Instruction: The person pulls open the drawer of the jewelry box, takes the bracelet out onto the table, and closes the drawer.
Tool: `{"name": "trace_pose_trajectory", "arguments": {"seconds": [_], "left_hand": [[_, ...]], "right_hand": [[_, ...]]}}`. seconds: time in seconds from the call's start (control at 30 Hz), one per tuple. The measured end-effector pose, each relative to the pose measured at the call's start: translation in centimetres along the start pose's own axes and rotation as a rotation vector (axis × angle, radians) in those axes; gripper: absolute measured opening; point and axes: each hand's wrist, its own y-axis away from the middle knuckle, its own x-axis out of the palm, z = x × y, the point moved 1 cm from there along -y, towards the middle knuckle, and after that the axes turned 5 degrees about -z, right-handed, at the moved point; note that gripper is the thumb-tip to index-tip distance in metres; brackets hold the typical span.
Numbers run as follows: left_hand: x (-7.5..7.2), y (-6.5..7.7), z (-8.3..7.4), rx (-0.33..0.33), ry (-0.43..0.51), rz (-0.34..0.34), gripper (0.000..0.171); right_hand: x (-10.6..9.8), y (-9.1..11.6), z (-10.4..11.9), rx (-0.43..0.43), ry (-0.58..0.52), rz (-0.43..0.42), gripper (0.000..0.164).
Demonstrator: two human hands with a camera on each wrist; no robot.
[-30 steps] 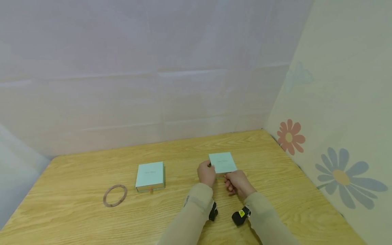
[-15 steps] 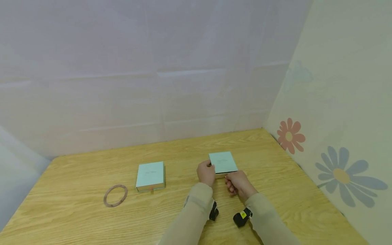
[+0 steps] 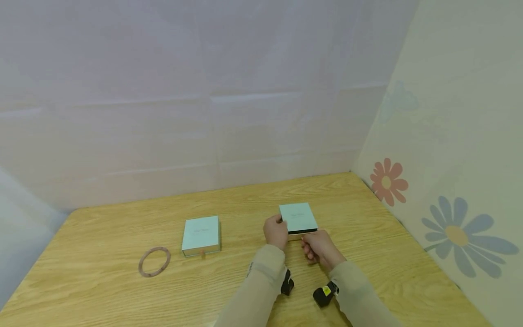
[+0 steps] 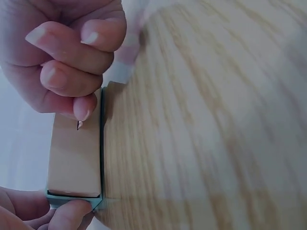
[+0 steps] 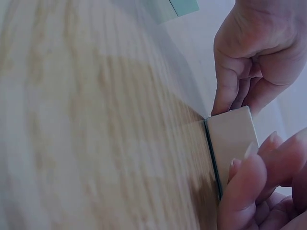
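Observation:
In the head view, a pale mint drawer-style gift box (image 3: 298, 215) lies toward the right of the table. My left hand (image 3: 275, 232) grips its left side, thumb near the top edge. At the box's front, my right hand (image 3: 320, 245) has its thumb and forefinger pinched on a small pull tab. The drawer is partly out, and a dark strip of its inside shows between the cover and the tan front. The left wrist view shows the tan drawer front (image 4: 76, 158) and a bit of the tab (image 4: 80, 125) under my right fingertips; most of the tab is hidden.
A second mint box (image 3: 201, 232) with an orange tab sits to the left, closed. Farther left lies a pinkish-brown bangle (image 3: 140, 265). The wooden table (image 3: 102, 299) meets a draped backdrop behind and a flower-printed panel (image 3: 453, 136) on the right.
The drawer of the right box has slid a little toward me, drawn by my right hand, and the dark strip has appeared. My left hand stays on the box's side.

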Motion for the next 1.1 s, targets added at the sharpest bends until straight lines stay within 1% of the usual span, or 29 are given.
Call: {"name": "trace_pose_trajectory", "arguments": {"seconds": [0.07,0.13,0.2,0.33,0.4,0.47,0.6,0.63,0.8,0.9,0.97,1.03,1.1], "left_hand": [[0.02,0.11,0.02,-0.003,-0.002,-0.015,0.018],[0.09,0.13,0.04,-0.013,0.007,-0.005,0.017],[0.16,0.11,0.05,-0.007,0.015,-0.001,0.016],[0.39,-0.02,0.09,0.004,0.032,0.017,0.038],[0.41,-0.02,0.10,0.007,0.028,0.016,0.043],[0.34,0.05,0.08,0.008,0.017,0.010,0.040],[-0.05,0.24,-0.05,0.008,-0.015,-0.007,0.017],[-0.11,0.28,-0.08,0.006,-0.021,-0.011,0.015],[-0.17,0.27,-0.09,0.007,-0.023,-0.011,0.018],[-0.09,0.23,-0.12,0.010,-0.019,-0.005,0.014],[-0.06,0.22,-0.11,0.009,-0.013,-0.002,0.017],[0.00,0.19,-0.11,0.006,-0.005,0.009,0.026],[0.04,0.19,-0.05,0.003,0.000,0.001,0.026]], "right_hand": [[-0.04,0.08,-0.08,-0.003,0.005,-0.001,0.026],[-0.08,0.18,-0.12,-0.006,0.009,-0.002,0.026],[-0.10,0.24,-0.18,-0.009,0.018,-0.005,0.027],[-0.16,0.36,-0.21,-0.015,0.032,-0.014,0.027],[-0.16,0.38,-0.28,-0.015,0.036,-0.018,0.027],[-0.11,0.41,-0.35,-0.015,0.041,-0.020,0.026],[0.02,0.45,-0.52,-0.027,0.051,-0.021,0.025],[0.04,0.45,-0.55,-0.031,0.052,-0.023,0.024],[0.12,0.45,-0.60,-0.038,0.058,-0.031,0.025],[0.13,0.52,-0.59,-0.040,0.055,-0.030,0.025],[0.09,0.59,-0.62,-0.042,0.055,-0.032,0.025],[0.05,0.68,-0.65,-0.049,0.060,-0.034,0.025],[0.01,0.77,-0.66,-0.056,0.063,-0.037,0.024]]}}
